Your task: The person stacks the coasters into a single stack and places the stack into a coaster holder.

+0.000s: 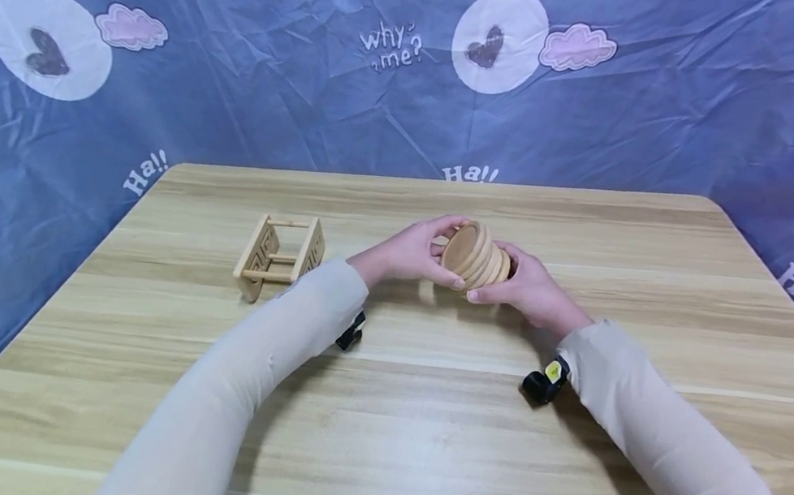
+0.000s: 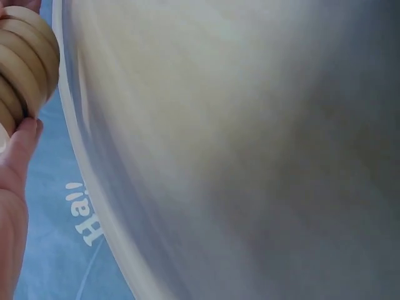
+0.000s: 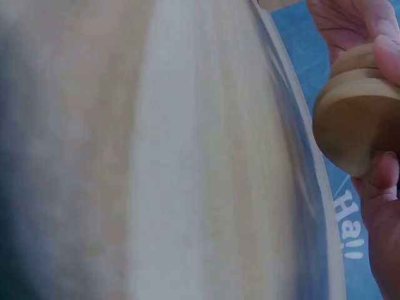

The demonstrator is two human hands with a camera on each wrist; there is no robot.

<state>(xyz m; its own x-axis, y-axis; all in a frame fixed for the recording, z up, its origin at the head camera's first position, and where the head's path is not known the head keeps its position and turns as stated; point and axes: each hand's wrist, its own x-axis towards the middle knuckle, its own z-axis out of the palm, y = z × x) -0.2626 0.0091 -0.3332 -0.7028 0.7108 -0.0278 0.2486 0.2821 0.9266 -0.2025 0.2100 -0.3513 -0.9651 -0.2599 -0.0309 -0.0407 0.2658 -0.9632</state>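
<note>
Between both hands is a stack of several round wooden coasters [image 1: 478, 258], tilted, with one face toward the left. My left hand [image 1: 417, 251] grips the stack's left end, thumb below and fingers above. From the other side my right hand [image 1: 530, 289] holds it, its thumb at the lower edge. The left wrist view catches the layered rims of the coasters [image 2: 28, 56] at its left edge, with a thumb against them. In the right wrist view the flat face of the end coaster [image 3: 353, 128] shows at the right, with fingers of both hands on the stack.
A small wooden rack [image 1: 281, 259] with cut-out side panels and crossbars stands left of the hands, near the left forearm. Everything is on a wood-grain table [image 1: 420, 430]. Behind it hangs a blue printed cloth [image 1: 278, 62].
</note>
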